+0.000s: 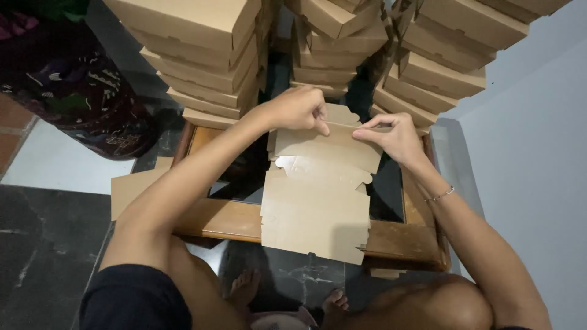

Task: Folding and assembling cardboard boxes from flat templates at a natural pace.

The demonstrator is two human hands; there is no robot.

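A flat brown cardboard box blank [315, 201] lies on a small wooden table with a dark glass top [391, 235]. Its near edge hangs over the table's front. My left hand [296, 107] pinches the far flap of the blank at its left side. My right hand [394, 135] pinches the same flap at its right side, and the flap is bent up along its crease. A thin bracelet circles my right wrist.
Three tall stacks of folded brown boxes [208, 55] [333, 43] [440, 61] stand behind the table. More flat cardboard [131, 186] lies at the table's left. A pale wall [538, 153] runs along the right. My knees and bare feet are below the table.
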